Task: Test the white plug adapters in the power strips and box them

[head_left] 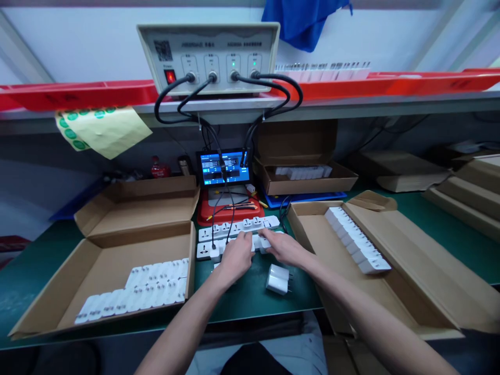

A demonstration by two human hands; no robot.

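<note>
As the left hand (236, 255) and right hand (281, 247) rest on the white socket strips (238, 230) on the table (244, 302), grips too hidden to call, a snagged tester lead (213, 229) could drag the strips askew into the loose charger (278, 279).

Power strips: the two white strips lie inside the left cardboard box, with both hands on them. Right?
No: the head view shows the two white strips on the green mat, outside the left cardboard box. The left hand and right hand are on them.
</note>
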